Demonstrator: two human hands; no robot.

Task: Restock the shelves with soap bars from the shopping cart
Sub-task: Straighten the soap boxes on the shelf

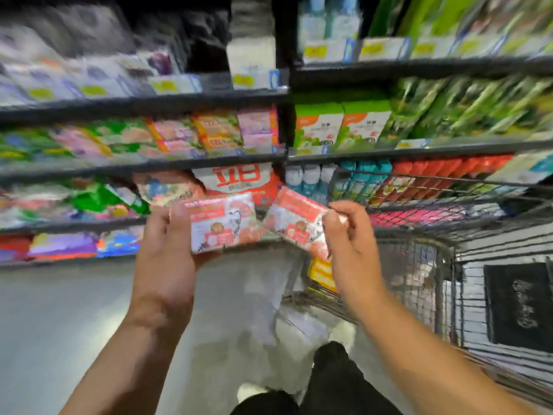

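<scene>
My left hand (pixel 166 259) grips a pink and white soap pack (pixel 223 224) from below, thumb along its left edge. My right hand (pixel 350 244) holds a second, matching soap pack (pixel 294 223), tilted down to the right. Both packs hover in front of the dark shelves (pixel 143 167), which carry blurred rows of colourful soap packs (pixel 209 131). At the right stands the wire shopping cart (pixel 419 265), with a yellow pack (pixel 321 272) showing inside its near corner.
Green boxes (pixel 341 124) and bottles (pixel 308 178) fill the right shelf bay. A large red and white bag (pixel 242 181) sits behind the packs. Grey floor (pixel 59 310) stretches at lower left. My dark trouser leg (pixel 332 381) is at the bottom.
</scene>
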